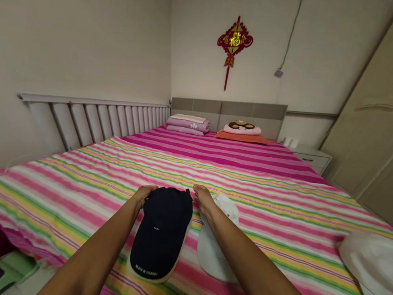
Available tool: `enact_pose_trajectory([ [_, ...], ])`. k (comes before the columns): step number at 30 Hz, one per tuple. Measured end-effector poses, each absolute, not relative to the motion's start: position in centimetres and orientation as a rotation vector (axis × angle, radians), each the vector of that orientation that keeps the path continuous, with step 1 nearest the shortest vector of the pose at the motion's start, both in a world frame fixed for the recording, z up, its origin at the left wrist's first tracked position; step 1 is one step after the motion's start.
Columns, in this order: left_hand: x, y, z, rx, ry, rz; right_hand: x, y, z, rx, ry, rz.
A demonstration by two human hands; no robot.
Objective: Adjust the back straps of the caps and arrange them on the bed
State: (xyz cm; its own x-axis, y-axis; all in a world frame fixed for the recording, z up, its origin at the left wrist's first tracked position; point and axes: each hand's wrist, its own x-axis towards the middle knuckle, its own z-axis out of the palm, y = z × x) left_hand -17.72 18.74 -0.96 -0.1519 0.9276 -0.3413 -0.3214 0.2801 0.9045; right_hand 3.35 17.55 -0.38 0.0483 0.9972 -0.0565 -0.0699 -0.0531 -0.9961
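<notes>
We are looking down a long bed [216, 160] covered by a striped pink, yellow and green bedspread, in a room with cream walls. A tall beige wardrobe [374, 115] stands to the right, a slatted pale radiator [95, 122] runs along the left wall, and a red knotted wall ornament [235, 40] hangs above a grey padded headboard [228, 116]. At the far end lie folded lilac bedding [188, 124] and an orange pillow [242, 137]; a white pillow [374, 273] sits at the near right.

Near the bed's foot lies a navy fabric baseball cap [161, 231], brim toward us, beside a white fabric baseball cap [217, 241]. Both should be light and soft, with stiffer brims that make easy places to hold. Our left hand [143, 197] curls over the navy crown's far edge, apparently gripping it. Our right hand [204, 199] looks relaxed and open, just touching the white cap's far end. Our right forearm hides much of the white cap, and the navy brim's small print is hard to read.
</notes>
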Motion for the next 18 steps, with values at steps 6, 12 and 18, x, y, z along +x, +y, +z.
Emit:
enact_pose_trajectory([
  [6,-17.1,15.1,0.5,1.061,1.460,1.380,9.6,13.8,0.5,-1.221,-1.328,0.856],
  [12,-16.1,7.8,-3.8,2.370,1.613,1.108,17.7,8.5,-4.3,-1.537,-1.283,0.590],
  [18,-15.5,5.3,-6.5,2.558,1.741,1.169,18.1,5.7,-8.2,-1.718,-1.303,0.643],
])
